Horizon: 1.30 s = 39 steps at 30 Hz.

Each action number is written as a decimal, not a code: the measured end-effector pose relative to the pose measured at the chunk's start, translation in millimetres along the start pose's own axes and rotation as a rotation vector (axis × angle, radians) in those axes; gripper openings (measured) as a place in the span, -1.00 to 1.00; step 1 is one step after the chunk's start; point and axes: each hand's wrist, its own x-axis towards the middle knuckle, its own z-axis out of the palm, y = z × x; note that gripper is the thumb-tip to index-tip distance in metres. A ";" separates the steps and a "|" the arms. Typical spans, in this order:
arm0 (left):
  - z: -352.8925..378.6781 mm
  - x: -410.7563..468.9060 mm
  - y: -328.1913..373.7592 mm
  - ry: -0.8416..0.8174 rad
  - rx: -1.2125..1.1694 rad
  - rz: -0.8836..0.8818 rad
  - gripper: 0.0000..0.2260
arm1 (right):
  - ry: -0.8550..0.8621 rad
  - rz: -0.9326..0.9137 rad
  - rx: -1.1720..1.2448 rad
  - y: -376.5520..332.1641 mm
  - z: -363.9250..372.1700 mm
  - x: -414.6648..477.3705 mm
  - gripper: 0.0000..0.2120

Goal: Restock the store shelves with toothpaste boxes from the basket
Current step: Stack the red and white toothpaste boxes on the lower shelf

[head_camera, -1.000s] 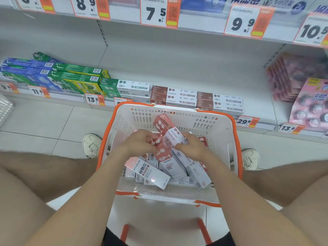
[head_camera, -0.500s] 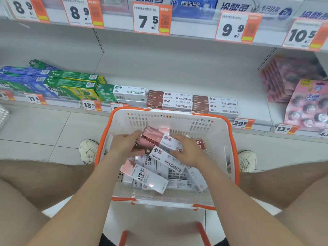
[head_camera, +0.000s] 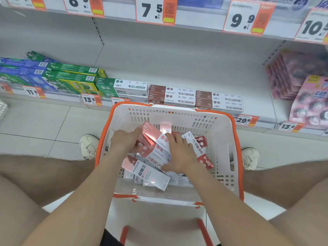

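Gathering a stack of pink toothpaste boxes [head_camera: 154, 141] inside the basket [head_camera: 168, 116], on the near side of the low shelf [head_camera: 177, 71]. Advisable to square the ends between both palms and lift level, clear of the rim. Gripped at the left ends by the left hand [head_camera: 124, 140], fingers curled; pressed from the right by the right hand [head_camera: 179, 153], fingers nearly straight, spread.

Basket [head_camera: 237, 153] open above, shelf [head_camera: 257, 99] part bare

Boxes [head_camera: 152, 173] crowd the basket floor round the left hand [head_camera: 124, 139] and right hand [head_camera: 179, 153], and its far wall stands before the shelf front. Stacks [head_camera: 177, 96] fill the shelf's left and middle, low, with air up to the upper shelf [head_camera: 195, 15]; bare deck lies behind them and between them and the pink packs [head_camera: 291, 75] at right.
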 end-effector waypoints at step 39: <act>66.9 65.2 127.3 0.079 0.581 0.830 -0.79 | 0.290 -0.054 -0.203 75.7 -191.9 191.3 -0.06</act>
